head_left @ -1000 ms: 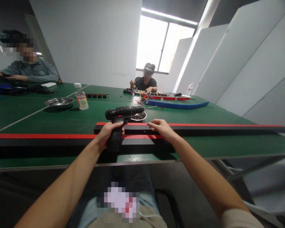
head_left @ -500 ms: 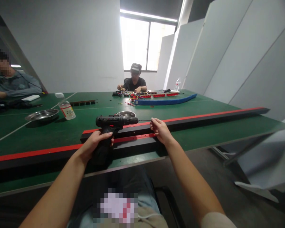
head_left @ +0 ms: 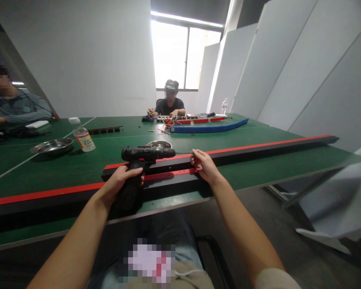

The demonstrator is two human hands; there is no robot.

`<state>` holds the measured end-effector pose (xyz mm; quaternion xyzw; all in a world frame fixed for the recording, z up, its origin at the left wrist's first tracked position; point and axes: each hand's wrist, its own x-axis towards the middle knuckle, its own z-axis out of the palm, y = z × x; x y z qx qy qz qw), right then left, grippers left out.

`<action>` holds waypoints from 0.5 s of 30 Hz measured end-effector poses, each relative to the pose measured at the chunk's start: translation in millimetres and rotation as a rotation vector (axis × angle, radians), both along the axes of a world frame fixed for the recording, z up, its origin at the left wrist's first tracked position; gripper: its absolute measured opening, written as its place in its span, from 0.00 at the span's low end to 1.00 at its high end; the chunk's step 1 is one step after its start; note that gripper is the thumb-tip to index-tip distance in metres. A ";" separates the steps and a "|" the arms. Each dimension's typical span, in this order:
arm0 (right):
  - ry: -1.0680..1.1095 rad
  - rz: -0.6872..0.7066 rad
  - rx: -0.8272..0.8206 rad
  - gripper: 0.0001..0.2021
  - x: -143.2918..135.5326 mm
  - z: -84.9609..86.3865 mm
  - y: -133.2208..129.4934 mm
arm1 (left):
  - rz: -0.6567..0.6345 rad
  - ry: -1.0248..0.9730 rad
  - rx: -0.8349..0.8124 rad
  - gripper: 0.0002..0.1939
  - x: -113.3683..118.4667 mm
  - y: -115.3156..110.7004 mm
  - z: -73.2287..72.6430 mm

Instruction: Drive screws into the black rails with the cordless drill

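1. Left edge into lower centre: near rail, black with a red top, lying along the table. Looks long and stiff; I'd lift it with both hands spread wide. No writing I can read on it.
2. Left of frame: shallow steel dish, shiny, probably slick if wet. No marking visible.
3. Just right of that: labelled bottle, white cap, red-and-white label. Large print seems to start with "C"; rest too small to read.
4. Centre left: my left hand, fingers wrapped around the grip of the drill, thumb up near the trigger area.
5. Centre: drill, body roughly level above the rails, nose pointing right. Expect heavy, rigid, a bit nose-happy; grip is the right place to hold it, motor end and chuck are poor ones. Body's too dark to read a brand.
6. Behind the drill nose: small steel bowl. Contents can't be made out.
7. Right of the chuck: drill bit, thin, stiff, smooth. Likely the fragile part under side load.
8. Centre right: my right hand, fingers pinched on the drill bit at its tip. Can't tell if there's a small piece in there too.
9. Centre out to right: far rail, also black and red, passing behind my right hand. Same stiff handling, I'd guess. No label visible.
10. Upper right of centre: clear bottle, red on its label, wording unreadable.
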<state>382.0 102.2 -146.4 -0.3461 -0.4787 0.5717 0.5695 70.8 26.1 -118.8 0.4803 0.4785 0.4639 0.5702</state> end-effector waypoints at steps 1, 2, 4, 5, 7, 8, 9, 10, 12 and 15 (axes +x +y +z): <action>-0.005 -0.005 0.001 0.23 0.0 -0.1 -0.3 | 0.003 0.003 0.003 0.16 0.1 -0.1 0.0; -0.010 -0.010 0.003 0.23 0.0 -0.2 -0.6 | 0.008 0.005 0.007 0.16 0.2 -0.1 0.0; -0.022 -0.016 0.006 0.23 -0.3 -0.5 -1.3 | 0.011 0.011 0.016 0.15 0.1 0.0 -0.1; -0.029 -0.020 0.007 0.23 -0.6 -0.6 -1.8 | 0.010 0.013 0.020 0.15 -0.1 0.1 -0.3; -0.039 -0.030 0.010 0.23 -1.2 -0.6 -2.6 | 0.006 0.016 0.021 0.15 -0.4 0.4 -0.7; -0.044 -0.034 0.011 0.23 -1.5 -0.5 -3.0 | 0.008 0.016 0.021 0.15 -0.5 0.5 -0.8; -0.048 -0.037 0.012 0.24 -1.8 -0.4 -3.2 | 0.009 0.015 0.021 0.15 -0.7 0.5 -1.0; -0.051 -0.038 0.013 0.24 -1.9 -0.2 -3.3 | 0.009 0.014 0.023 0.15 -0.8 0.5 -1.1; -0.050 -0.037 0.013 0.23 -2.0 -0.1 -3.3 | 0.004 0.013 0.027 0.15 -1.1 0.4 -1.3; -0.039 -0.041 0.014 0.23 -2.1 0.2 -3.0 | -0.001 0.010 0.020 0.15 -1.4 0.3 -1.6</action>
